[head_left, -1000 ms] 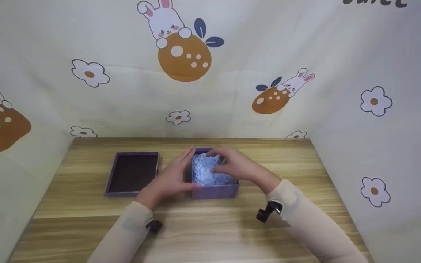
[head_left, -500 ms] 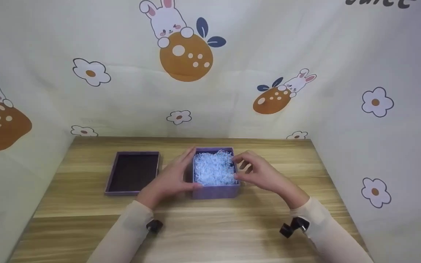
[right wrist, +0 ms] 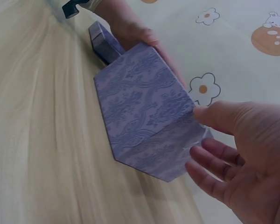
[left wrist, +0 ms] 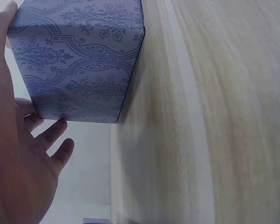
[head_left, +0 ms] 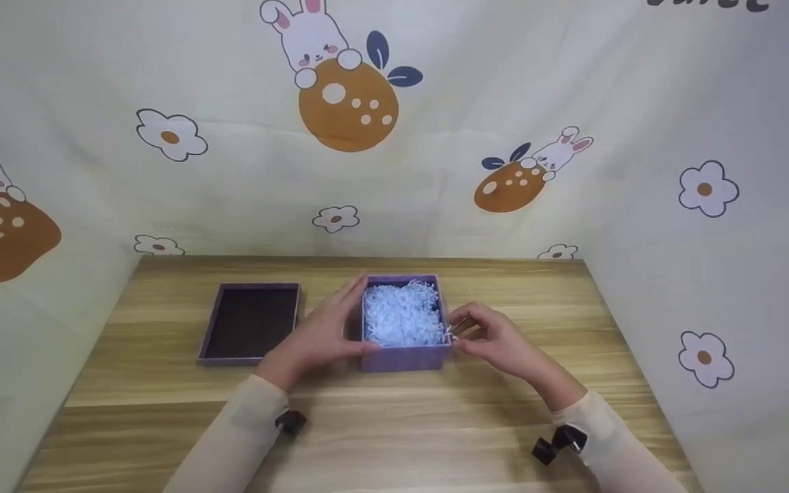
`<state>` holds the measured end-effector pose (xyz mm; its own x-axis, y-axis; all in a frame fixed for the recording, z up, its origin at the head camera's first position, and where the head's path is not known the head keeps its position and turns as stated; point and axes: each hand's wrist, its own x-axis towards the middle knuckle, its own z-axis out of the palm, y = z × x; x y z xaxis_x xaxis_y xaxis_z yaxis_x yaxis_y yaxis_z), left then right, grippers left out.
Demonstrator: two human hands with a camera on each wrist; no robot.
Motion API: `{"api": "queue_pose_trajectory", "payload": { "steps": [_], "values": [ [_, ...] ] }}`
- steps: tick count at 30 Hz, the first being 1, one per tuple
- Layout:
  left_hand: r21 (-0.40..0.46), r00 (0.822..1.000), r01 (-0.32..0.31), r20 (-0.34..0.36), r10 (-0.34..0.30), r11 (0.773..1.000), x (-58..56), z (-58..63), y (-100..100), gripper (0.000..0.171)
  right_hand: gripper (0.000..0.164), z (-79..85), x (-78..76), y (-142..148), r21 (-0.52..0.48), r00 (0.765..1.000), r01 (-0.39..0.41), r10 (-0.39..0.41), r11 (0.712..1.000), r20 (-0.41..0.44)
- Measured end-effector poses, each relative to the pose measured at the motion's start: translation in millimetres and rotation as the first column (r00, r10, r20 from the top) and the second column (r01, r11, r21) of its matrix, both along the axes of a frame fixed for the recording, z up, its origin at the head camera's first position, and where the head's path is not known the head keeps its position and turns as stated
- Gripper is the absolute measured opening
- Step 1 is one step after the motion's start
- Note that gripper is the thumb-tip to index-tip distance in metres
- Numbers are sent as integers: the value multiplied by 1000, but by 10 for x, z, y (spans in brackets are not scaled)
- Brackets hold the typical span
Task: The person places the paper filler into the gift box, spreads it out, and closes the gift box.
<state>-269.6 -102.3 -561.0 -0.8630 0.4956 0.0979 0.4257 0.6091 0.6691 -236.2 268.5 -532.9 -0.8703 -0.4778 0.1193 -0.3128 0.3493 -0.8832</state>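
A purple patterned box (head_left: 403, 359) stands lidless on the table, filled with white shredded paper (head_left: 401, 316). My left hand (head_left: 322, 329) grips its left side, the thumb at the front corner and the fingers toward the back. In the left wrist view, the fingertips (left wrist: 60, 125) bend at the far edge of the patterned wall. On the other side, my right hand (head_left: 494, 339) is beside the right rim, fingers loosely bent and spread. A few paper strands stick out over that rim between its thumb and fingers. The right thumb (right wrist: 217, 115) is right at the box's top corner.
A shallow purple box lid (head_left: 249, 361) lies with its dark inside up, left of the box and close to my left wrist. Fabric printed with rabbits and flowers (head_left: 336, 219) walls the wooden table (head_left: 394, 438) at the back and sides.
My right hand has drawn back from over the shredded paper to the right, outside the rim, then a little lower and nearer. My left hand keeps its place on the box.
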Motion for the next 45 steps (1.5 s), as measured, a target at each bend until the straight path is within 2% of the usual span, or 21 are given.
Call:
{"api": "queue_pose_trajectory", "payload": {
  "steps": [8,16,25,28,30,33,35,38,45],
  "values": [
    [-6,1000,3,-6,-3,1000,-7,3,-2,132,18,-18,-1,-100,-47,997,77,-77,996,4],
    [4,1000,6,-2,-6,1000,-12,0,-9,133,9,128,-50,-210,-56,996,90,-90,994,6],
    [-8,1000,-10,13,11,1000,-2,18,-5,133,7,303,-320,-487,107,985,72,-54,992,-161],
    [-8,1000,-8,16,8,1000,-6,18,-2,133,7,316,-394,-543,188,976,52,-10,981,-217],
    [-9,1000,-8,16,8,1000,-9,16,0,134,8,311,-420,-571,259,965,27,42,966,-259],
    [0,1000,-8,17,8,1000,-8,9,1,134,10,277,-434,-597,357,936,-3,128,934,-328],
    [5,1000,-9,18,9,1000,-5,10,1,134,12,252,-432,-601,382,922,-9,155,924,-354],
    [9,1000,-9,21,9,1000,3,14,0,133,14,247,-409,-581,365,919,-1,145,931,-368],
    [23,1000,10,-1,-10,1000,1,6,-8,133,19,398,-343,-511,204,960,8,50,979,-275]
  ]
}}
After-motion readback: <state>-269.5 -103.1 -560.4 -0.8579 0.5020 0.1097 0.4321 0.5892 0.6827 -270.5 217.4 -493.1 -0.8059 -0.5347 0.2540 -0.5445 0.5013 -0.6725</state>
